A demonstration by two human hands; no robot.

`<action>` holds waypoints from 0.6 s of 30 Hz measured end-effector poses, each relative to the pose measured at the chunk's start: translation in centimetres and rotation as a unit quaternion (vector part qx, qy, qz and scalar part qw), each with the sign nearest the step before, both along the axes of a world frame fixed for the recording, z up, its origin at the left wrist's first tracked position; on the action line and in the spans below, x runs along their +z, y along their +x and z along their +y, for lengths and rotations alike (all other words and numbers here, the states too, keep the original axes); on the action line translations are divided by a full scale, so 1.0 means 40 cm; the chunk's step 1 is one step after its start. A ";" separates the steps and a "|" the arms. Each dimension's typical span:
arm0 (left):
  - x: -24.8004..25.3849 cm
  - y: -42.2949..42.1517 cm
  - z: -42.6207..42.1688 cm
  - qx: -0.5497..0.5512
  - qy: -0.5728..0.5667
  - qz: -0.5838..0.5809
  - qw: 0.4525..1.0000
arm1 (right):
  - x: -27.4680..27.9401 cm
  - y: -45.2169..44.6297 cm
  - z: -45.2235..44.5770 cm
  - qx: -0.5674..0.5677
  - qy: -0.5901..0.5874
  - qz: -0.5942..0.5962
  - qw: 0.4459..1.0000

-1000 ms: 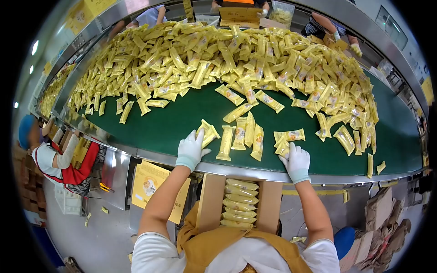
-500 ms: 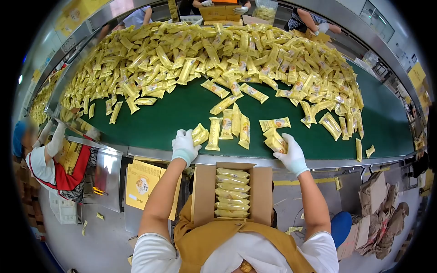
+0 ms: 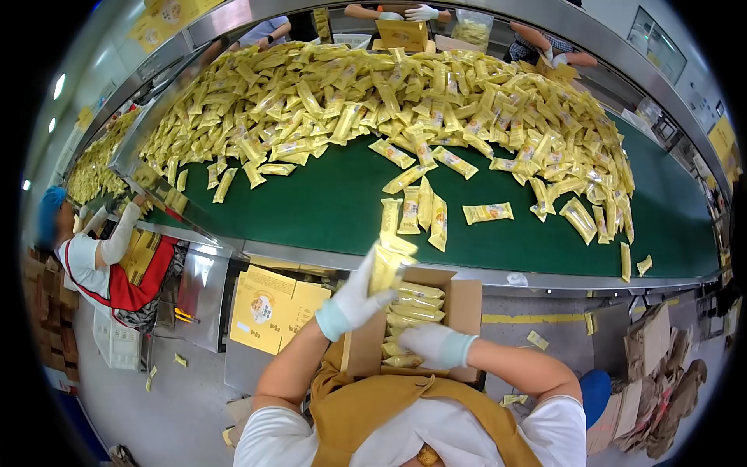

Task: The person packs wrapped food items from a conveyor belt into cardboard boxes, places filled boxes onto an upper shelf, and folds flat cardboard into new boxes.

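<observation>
My left hand [image 3: 350, 302], in a white glove, is closed around yellow snack packets [image 3: 387, 268], lifted above the left side of an open cardboard box [image 3: 465, 311]. How many it holds I cannot tell. Inside the box lies a row of yellow packets [image 3: 419, 302]. My gloved right hand [image 3: 437, 345] reaches into the box from the right, over the nearer packets. Its fingertips point down among them and are partly hidden, so its grip does not show. Just beyond the box, a few loose packets [image 3: 409, 212] lie on the green belt [image 3: 311, 226].
A large heap of packets [image 3: 327, 101] covers the belt's far side. Folded yellow cartons [image 3: 268, 307] lie to my left. A co-worker in a red apron [image 3: 148, 272] works at far left; others stand across the belt. Crumpled brown paper [image 3: 650, 373] lies at right.
Both hands have moved from the belt's edge to the box. The left has brought packets up and right; the right, which held packets, has swung left into the box. The view has shifted slightly.
</observation>
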State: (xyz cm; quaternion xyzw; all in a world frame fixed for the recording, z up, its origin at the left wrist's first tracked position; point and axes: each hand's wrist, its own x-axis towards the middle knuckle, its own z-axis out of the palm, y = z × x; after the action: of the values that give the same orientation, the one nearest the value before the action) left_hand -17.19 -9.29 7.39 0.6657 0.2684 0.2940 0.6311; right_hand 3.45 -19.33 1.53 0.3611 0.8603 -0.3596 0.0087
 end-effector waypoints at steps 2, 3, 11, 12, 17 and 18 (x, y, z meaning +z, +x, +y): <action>-0.073 0.003 -0.034 -0.001 0.118 0.071 0.991 | -0.022 -0.025 -0.013 -0.015 0.017 -0.003 1.000; -0.079 0.016 -0.050 -0.002 0.182 0.101 0.978 | -0.038 -0.028 -0.023 -0.024 0.025 -0.005 0.999; -0.166 0.070 -0.152 -0.163 0.461 0.374 0.788 | -0.046 0.042 -0.115 -0.026 0.099 0.100 0.990; -0.170 0.069 -0.164 -0.173 0.465 0.377 0.782 | -0.026 0.057 -0.127 -0.048 0.135 0.136 0.980; -0.140 0.063 -0.223 -0.207 0.448 0.397 0.774 | 0.096 0.132 -0.110 -0.232 0.242 0.026 0.942; -0.144 0.074 -0.223 -0.249 0.444 0.458 0.729 | 0.068 0.156 -0.083 -0.279 0.286 0.055 0.915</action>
State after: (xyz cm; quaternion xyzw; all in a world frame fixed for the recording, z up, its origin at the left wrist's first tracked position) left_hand -14.25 -18.20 1.61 0.9669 0.1880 -0.1286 0.1149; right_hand 9.70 -22.66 4.26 0.5528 0.7901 -0.1055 -0.2431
